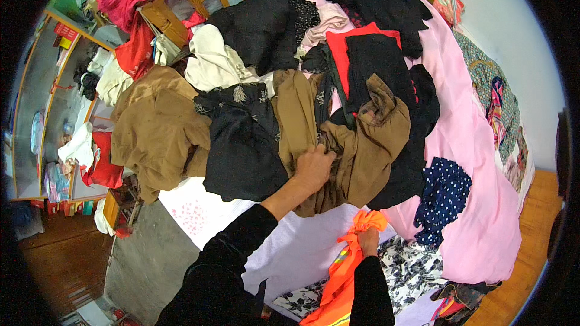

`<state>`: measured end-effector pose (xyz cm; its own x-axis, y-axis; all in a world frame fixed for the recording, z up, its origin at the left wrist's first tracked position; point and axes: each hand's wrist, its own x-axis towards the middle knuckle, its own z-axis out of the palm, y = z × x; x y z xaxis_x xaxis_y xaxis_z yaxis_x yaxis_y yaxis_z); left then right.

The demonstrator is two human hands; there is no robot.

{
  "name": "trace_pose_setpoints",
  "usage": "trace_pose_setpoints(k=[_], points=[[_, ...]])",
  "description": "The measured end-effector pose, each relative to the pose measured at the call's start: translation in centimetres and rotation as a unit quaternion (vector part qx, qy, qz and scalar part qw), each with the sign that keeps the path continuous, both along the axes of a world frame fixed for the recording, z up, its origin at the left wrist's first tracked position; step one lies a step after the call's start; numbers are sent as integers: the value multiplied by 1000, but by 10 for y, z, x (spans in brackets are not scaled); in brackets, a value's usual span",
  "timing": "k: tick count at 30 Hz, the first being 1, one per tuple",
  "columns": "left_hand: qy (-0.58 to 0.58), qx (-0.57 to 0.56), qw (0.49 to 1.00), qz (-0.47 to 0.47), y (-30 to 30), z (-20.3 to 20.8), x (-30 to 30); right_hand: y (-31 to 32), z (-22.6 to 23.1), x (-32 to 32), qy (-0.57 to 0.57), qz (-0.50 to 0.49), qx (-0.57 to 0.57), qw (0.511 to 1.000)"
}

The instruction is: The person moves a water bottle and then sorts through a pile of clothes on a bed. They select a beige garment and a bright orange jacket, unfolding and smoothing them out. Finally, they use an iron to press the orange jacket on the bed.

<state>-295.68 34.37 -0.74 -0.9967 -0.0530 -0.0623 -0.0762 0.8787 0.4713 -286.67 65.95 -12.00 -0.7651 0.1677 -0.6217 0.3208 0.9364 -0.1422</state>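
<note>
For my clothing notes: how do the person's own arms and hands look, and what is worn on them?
Both forearms wear long, loose black sleeves of soft fabric reaching the wrists. The left hand and right hand are bare: no gloves, rings or watch visible.

Open passage only over the bare white sheet (302, 247) below the pile and the pink cover (477, 163) at right. Blocked ahead by heaped brown garment (362, 151) and black dress (241, 151) (overlapping, no gaps). Wooden chair (181, 9) buried at far edge.
</note>
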Motion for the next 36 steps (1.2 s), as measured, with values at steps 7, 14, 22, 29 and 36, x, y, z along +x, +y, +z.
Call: trace_pose_setpoints(k=[7, 14, 22, 29, 36], points=[[189, 416, 883, -101, 46, 99, -30, -7, 4, -4, -12, -6, -10, 1000], [543, 430, 696, -191, 106, 247, -93, 42, -55, 20, 178, 4, -187, 966], [347, 67, 925, 140, -84, 73, -98, 19, -23, 7, 68, 15, -21, 997], [129, -127, 946, 267, -185, 36, -99, 18, -22, 2, 23, -7, -8, 1000], [191, -18, 933, 303, -221, 11, -129, 15, -18, 2, 36, -36, -12, 999]])
